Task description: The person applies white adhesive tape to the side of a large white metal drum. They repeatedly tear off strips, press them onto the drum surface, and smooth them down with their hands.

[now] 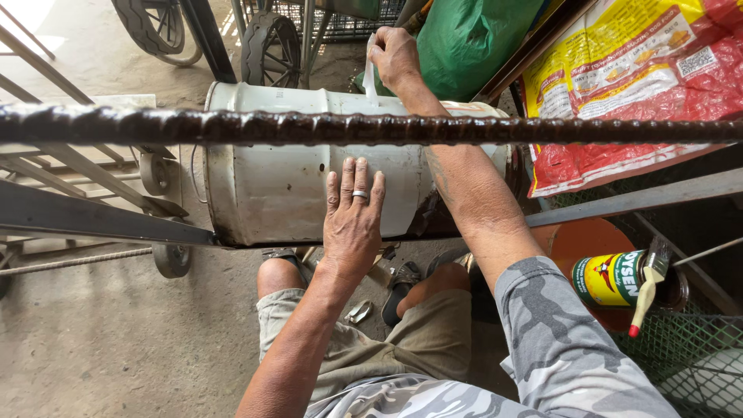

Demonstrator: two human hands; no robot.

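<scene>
The right hand [395,54] closes its grip on a thin white strip [370,77] at the far top edge of a white metal drum [271,186], fingers curled and pinching it — what the strip is cannot be told. The left hand [352,213] lies flat on the near side of the drum, fingers spread and pressed to the metal, a ring on one of them, holding nothing.

The drum lies on its side on the concrete floor [93,340], just beyond the person's bent knees. It looks stiff, smooth and fairly heavy, likely to roll — best steadied by a flat palm on its curve or taken by its rims. The strip looks light and limp, fit for a fingertip pinch.

The right arm reaches straight out over the drum, passing under a dark ribbed steel bar [193,128] that crosses in front of the drum; the left forearm rises from the lap, wrist bent back.

To the right of the drum stands a paint can [615,277] with a brush [650,282] laid across it. Beyond the drum stand spoked wheels [271,46], a green sack [472,39] and a red-and-yellow bag [635,85].
</scene>
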